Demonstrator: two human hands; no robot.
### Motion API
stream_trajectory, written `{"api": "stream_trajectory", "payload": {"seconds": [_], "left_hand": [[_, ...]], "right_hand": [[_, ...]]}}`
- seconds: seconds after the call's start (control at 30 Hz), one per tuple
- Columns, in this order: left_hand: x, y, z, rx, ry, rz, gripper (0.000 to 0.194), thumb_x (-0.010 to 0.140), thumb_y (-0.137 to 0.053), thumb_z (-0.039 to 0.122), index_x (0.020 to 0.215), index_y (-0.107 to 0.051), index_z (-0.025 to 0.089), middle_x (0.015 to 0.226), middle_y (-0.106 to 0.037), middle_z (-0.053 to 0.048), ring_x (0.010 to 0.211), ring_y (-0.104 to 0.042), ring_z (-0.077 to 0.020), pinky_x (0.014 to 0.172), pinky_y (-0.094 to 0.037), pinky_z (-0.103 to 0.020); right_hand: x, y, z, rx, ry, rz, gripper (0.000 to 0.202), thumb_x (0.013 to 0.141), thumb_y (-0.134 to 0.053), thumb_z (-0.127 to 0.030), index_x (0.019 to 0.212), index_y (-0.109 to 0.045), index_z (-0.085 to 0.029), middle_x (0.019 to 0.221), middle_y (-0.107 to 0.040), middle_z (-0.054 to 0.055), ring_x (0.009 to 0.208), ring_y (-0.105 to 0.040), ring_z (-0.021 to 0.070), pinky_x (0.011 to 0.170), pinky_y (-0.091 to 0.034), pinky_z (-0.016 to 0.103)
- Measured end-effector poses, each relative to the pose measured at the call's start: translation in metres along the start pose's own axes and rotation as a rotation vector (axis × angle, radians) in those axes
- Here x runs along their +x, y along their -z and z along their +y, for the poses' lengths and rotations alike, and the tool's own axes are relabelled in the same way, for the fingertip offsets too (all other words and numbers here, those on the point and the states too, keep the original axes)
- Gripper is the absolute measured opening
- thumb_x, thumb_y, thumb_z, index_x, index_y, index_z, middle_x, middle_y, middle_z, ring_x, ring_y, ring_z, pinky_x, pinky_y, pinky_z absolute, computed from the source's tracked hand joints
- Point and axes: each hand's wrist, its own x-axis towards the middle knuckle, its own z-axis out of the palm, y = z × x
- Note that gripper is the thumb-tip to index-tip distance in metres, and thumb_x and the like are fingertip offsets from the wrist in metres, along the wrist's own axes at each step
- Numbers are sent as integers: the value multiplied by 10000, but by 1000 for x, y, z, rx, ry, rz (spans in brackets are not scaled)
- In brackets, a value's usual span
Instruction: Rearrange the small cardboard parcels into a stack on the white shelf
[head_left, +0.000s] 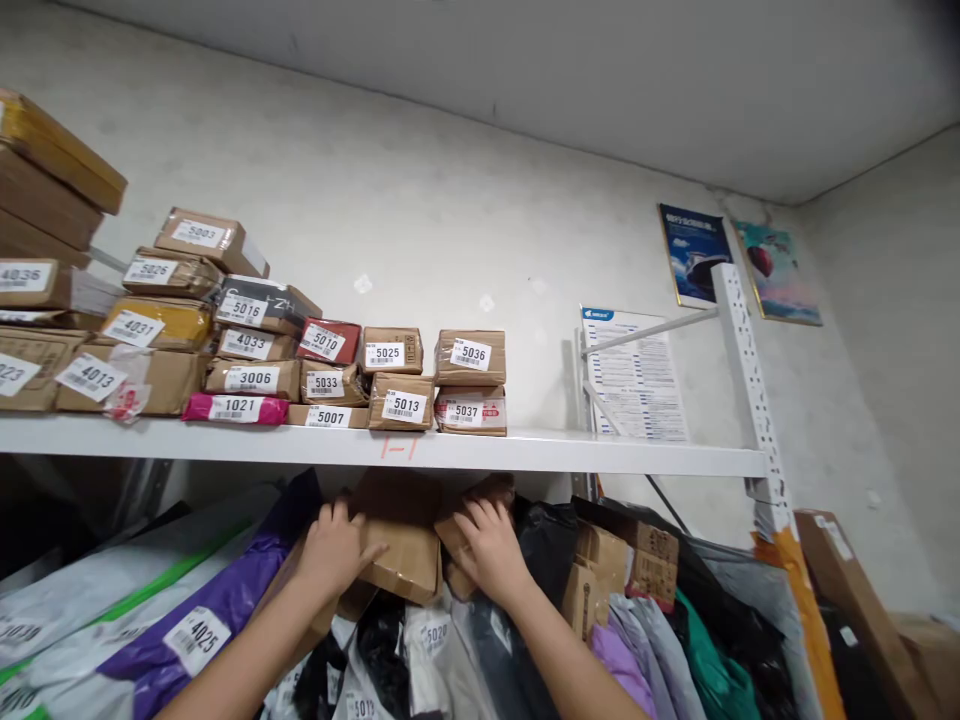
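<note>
My left hand (334, 550) rests flat on the left side of a brown cardboard box (401, 535) wedged under the white shelf (570, 452). My right hand (489, 545) presses on a smaller brown parcel (480, 496) just right of that box. Both hands reach among parcels packed on the lower level. A purple mailer bag labelled 4025 (217, 610) lies left of my left forearm. Black and grey bags (420, 650) stand below my hands.
The upper shelf carries stacked numbered boxes such as 5013 (401, 402), 5036 (471, 356) and a pink 1021 packet (234, 408). A white upright post (750, 380) stands at the right, with posters (694, 252) on the wall and a leaning carton (855, 590).
</note>
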Motion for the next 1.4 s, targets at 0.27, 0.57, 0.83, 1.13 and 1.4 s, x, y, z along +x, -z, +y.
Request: {"api": "stream_trajectory", "payload": {"seconds": [0.27, 0.57, 0.83, 1.13, 1.4], "left_hand": [[-22, 0, -8, -21, -178, -111, 811, 734, -738, 465, 1480, -465, 300, 1576, -356, -190, 1433, -348, -411, 1116, -370, -509], [-26, -18, 17, 97, 2, 76, 576, 900, -590, 377, 1443, -524, 195, 1454, -512, -212, 1238, -548, -417, 1042, -414, -572], [-36, 7, 19, -43, -135, 158, 503, 901, -536, 359, 1351, -603, 143, 1354, -596, -196, 1266, -553, -365, 1061, -450, -535], [2, 106, 44, -244, -271, 1223, 444, 831, -649, 325, 1204, -555, 105, 1133, -515, -188, 1042, -545, -344, 861, -541, -497], [56, 200, 103, -237, -388, 782, 871, 781, -704, 245, 1528, -260, 197, 1590, -275, -157, 1477, -225, -359, 1224, -273, -497]], "right_hand": [[101, 62, -12, 74, -285, 746, 695, 806, -673, -319, 1375, -323, -125, 1212, -552, 197, 1135, -533, 337, 957, -491, 547], [175, 59, -9, 109, -838, 310, 1338, 581, -868, -439, 1531, -18, -33, 1308, -468, 316, 1155, -504, 418, 1004, -424, 523], [169, 60, -7, 0, -782, 285, 1289, 571, -865, -467, 1531, -119, -42, 1221, -498, 265, 1094, -506, 401, 1009, -405, 513], [170, 54, 1, -5, -788, 298, 1344, 553, -855, -465, 1550, -39, -85, 1208, -496, 242, 1052, -515, 394, 919, -453, 514], [160, 55, 11, 64, -768, 304, 1322, 560, -864, -466, 1541, -73, -65, 1234, -494, 269, 1103, -528, 408, 966, -439, 515]]}}
